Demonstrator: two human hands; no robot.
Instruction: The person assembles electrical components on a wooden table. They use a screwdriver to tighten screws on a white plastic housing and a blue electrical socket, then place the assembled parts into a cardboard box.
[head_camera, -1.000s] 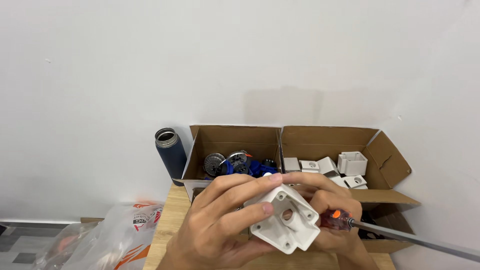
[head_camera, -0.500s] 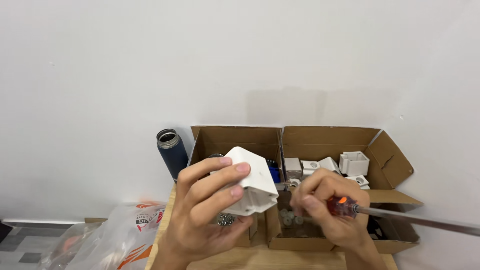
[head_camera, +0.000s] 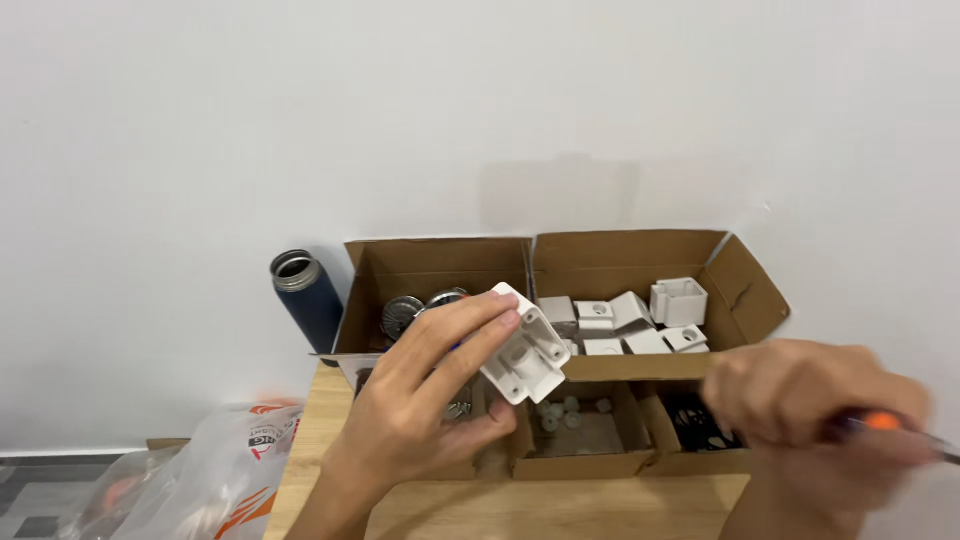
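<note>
Left hand (head_camera: 415, 400) clamps the white plastic housing (head_camera: 520, 345) at frame centre above the cardboard box (head_camera: 585, 465); blurred right hand (head_camera: 815, 415), lower right, grips an orange-handled screwdriver (head_camera: 880, 422). A fingertip hold could let the housing slip

Bright even light; right hand (head_camera: 815, 420) motion-blurred.

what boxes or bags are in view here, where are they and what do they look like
Cardboard box: brown, flaps open, against the wall, split into compartments holding white plastic parts.
Plastic bag: clear with red and orange print, crumpled, lower left beside the table.
No signs or screens in view.
</note>
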